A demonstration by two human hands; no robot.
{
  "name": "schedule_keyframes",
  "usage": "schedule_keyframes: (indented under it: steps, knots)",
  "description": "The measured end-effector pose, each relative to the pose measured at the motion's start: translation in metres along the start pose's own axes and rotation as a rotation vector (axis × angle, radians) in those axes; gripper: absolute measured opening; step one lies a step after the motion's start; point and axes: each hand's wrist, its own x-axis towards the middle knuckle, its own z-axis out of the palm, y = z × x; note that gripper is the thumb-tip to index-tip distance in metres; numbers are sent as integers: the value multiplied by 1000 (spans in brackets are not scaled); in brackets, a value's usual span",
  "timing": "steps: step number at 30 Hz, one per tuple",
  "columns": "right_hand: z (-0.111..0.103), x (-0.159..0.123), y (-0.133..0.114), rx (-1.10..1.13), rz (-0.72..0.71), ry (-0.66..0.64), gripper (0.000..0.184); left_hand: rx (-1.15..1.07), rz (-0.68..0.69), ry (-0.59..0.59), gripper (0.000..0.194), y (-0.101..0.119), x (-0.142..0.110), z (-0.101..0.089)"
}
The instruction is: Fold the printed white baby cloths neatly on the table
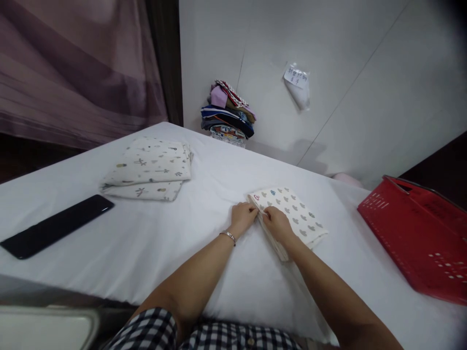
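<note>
A folded cream cloth (297, 211) printed with grey cloud-like shapes and a few coloured ones lies on the white-covered table (204, 233). My left hand (243, 217) pinches the cloth's left edge near its far corner. Close beside it, my right hand (278, 224) grips the same edge between thumb and fingers, its palm over the cloth. The layers along the near left side show as a thick fold. Parts of the cloth under my right hand and forearm are hidden.
Left on the table are a folded patterned cloth (149, 167) and a long black flat object (58, 226). A red plastic basket (412, 233) stands at the right. Beyond the far edge are a pile of folded clothes (228, 114) and a labelled plastic bag (298, 87).
</note>
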Motion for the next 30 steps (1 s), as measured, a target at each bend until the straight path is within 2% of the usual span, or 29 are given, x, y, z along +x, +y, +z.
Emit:
schedule_keyframes:
  steps: [10,18,30]
  knots:
    - [-5,-8,-6,-130,-3,-60,22,-95,-10,15,22,-1,3,0]
    - [-8,-3,10,163,27,20,17,-66,-21,13,19,3,2,-4]
    - [-6,-5,9,193,28,50,18,-19,46,-45,24,6,-2,-2]
